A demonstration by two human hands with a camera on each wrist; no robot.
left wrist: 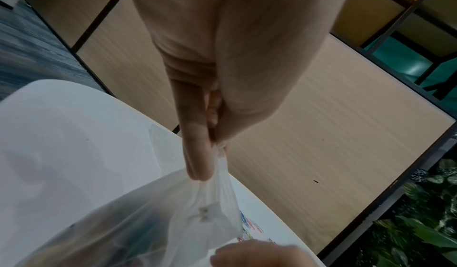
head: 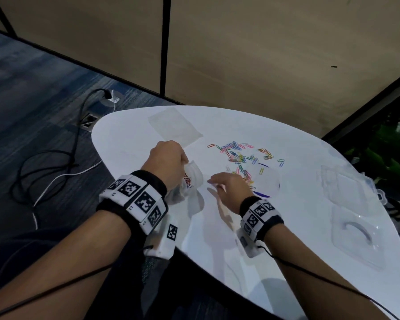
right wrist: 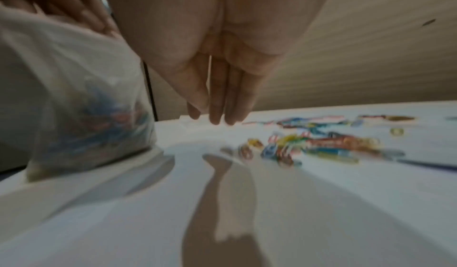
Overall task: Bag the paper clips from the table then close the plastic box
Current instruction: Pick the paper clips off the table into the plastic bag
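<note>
The left hand (head: pixel 165 161) pinches the rim of the bag (head: pixel 192 179) between thumb and fingers (left wrist: pixel 197 154), holding it upright just off the worktop (head: pixel 217 239), with some clips already inside. The right hand (head: pixel 229 189) hovers low between bag and pile, fingers (right wrist: pixel 217 103) straight and close together, holding nothing. Most clips (head: pixel 240 155) lie loose on the worktop just beyond that hand. The box (head: pixel 351 218) lies open, well apart to the right.

The step in hand looks like gathering another batch. To do it well, rake a small cluster together with the fingertips and pinch it rather than chasing single clips. The left hand should keep the bag's mouth spread and tilted toward the pile, close to it, so nothing drops past the thin, floppy rim. A second bag (head: pixel 174 125) lies flat farther back.
</note>
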